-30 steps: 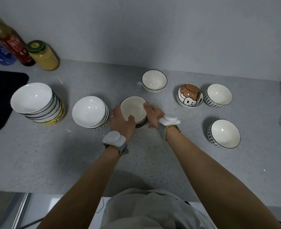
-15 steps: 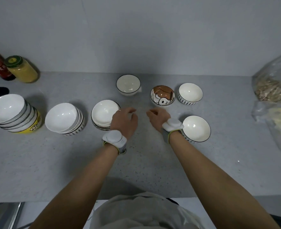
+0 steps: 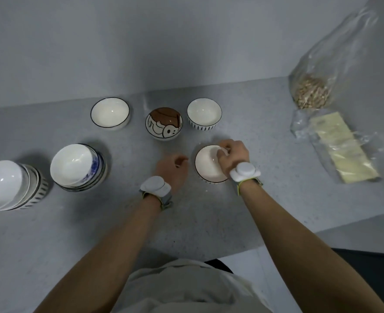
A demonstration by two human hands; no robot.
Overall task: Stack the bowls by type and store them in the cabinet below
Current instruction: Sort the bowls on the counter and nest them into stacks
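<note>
My right hand (image 3: 233, 154) grips the far right rim of a white bowl with a striped outside (image 3: 208, 164), fingers inside it. My left hand (image 3: 172, 169) hovers just left of that bowl, fingers loosely curled and holding nothing. Behind them stand a plain white bowl with a dark rim (image 3: 109, 115), a cartoon-painted bowl (image 3: 164, 124) and another striped bowl (image 3: 204, 114). At the left sit a stack with a blue-patterned bowl (image 3: 78, 167) and a striped stack (image 3: 10, 185) at the frame's edge.
The grey countertop (image 3: 96, 233) ends at a wall behind and a front edge near my body. At the right lie a clear bag of grains (image 3: 310, 91) and a wrapped pale flat packet (image 3: 342, 147).
My hands let go of the blue-patterned stack and moved right. My right hand took hold of the near striped bowl. The camera swung right, so the jars and the left stack left the view.
</note>
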